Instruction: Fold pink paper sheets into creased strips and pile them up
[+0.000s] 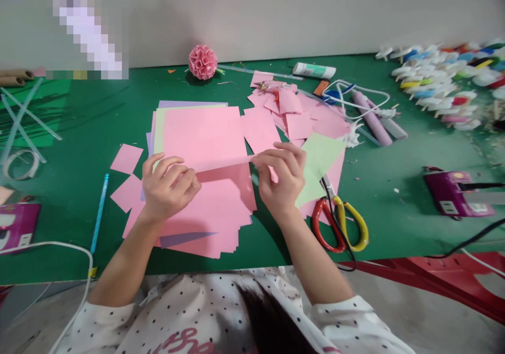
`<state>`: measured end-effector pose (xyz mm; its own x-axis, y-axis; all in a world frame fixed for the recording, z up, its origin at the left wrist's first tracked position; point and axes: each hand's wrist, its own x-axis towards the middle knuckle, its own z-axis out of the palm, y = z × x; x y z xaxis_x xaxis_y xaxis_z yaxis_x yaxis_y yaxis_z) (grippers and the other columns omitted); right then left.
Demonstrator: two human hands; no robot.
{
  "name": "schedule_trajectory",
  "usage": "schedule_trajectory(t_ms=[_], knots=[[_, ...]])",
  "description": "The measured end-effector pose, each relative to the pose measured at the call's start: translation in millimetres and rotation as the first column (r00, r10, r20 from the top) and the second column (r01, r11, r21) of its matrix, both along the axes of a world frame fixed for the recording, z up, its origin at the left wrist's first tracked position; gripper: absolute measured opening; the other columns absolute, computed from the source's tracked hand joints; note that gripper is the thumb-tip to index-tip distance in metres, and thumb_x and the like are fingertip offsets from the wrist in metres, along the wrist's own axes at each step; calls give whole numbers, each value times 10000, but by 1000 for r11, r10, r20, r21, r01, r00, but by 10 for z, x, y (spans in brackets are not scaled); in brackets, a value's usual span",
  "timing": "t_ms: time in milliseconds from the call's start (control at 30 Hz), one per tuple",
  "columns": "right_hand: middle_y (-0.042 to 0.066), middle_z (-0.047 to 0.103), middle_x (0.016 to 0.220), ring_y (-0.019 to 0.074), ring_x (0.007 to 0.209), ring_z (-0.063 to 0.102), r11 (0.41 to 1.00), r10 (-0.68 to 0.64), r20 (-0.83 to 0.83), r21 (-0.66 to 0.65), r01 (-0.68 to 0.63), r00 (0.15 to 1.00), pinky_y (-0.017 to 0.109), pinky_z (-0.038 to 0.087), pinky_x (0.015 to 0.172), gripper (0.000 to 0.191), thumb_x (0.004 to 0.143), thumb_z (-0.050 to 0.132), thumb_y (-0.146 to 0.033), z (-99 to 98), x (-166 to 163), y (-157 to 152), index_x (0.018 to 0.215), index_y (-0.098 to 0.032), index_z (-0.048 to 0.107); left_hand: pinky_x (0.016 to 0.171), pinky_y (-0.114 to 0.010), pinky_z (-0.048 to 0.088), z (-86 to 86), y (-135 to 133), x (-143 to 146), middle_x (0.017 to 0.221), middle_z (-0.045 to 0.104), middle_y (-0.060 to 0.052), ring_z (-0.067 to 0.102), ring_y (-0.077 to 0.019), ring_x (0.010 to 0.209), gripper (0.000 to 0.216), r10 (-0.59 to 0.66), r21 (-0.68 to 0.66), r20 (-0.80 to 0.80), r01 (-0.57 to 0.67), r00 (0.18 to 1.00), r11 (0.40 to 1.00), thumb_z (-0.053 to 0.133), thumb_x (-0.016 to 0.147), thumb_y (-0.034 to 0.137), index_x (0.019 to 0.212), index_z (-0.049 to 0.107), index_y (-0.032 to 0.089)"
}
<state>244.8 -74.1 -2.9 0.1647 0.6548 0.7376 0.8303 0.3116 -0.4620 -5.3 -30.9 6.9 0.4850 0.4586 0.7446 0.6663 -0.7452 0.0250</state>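
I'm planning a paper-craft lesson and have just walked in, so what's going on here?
A person's left hand and right hand hold a pale pink strip between them, above a stack of mostly pink paper; whether it is a separate piece or a sheet's raised edge is unclear. The red-and-yellow scissors lie unheld beside the right forearm. Farther back, a pink paper ball sits on the green table near the wall.

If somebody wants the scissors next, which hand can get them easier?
Probably the right hand: the scissors lie on its side, close by. The left hand is farther away, across the paper stack. Both hands hold pink paper, so the right must let go first.
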Motion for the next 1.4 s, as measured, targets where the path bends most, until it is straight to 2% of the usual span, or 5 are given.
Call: schedule_trajectory(t_ms=[333,533,767,1000,1400], knots=[[71,678,888,249,929,668,974,-208,-337,8,224,918,460,531,896,213,1003,561,-403,73,181,27,919,-225,643,843,-442,448,-7,161,-182,824,695,-31,642,-233,827,121,145,-55,147,-138,978,989,634,851,140,894,662,249],[39,696,887,177,848,660,973,-32,-644,-196,-124,764,334,543,771,251,932,652,-472,66,-2,-14,908,-222,655,930,-421,463,-52,72,21,961,741,-45,668,-233,941,220,36,-233,47,-24,998,972,668,945,412,1082,694,241],[11,718,871,158,819,671,718,-21,-910,-301,-627,413,308,548,769,282,848,754,-496,-40,-211,-73,969,-247,698,975,-488,478,-214,-6,-44,1156,723,-125,658,-311,1106,632,-24,-389,150,81,988,918,488,932,732,1265,656,221],[26,750,980,169,872,689,599,48,-907,-309,-738,418,336,572,811,346,870,730,-512,-3,-269,-87,1126,-279,725,989,-485,492,-83,-51,-4,1195,708,-123,633,-310,1153,650,7,-478,184,83,983,875,485,916,757,1250,656,227],[77,762,1068,209,951,701,461,141,-847,-402,-791,513,389,601,836,478,766,822,-500,42,-356,-128,1152,-236,724,617,-253,477,45,-132,153,711,581,51,557,-121,624,726,99,-805,484,397,870,441,664,894,607,1476,442,234]])
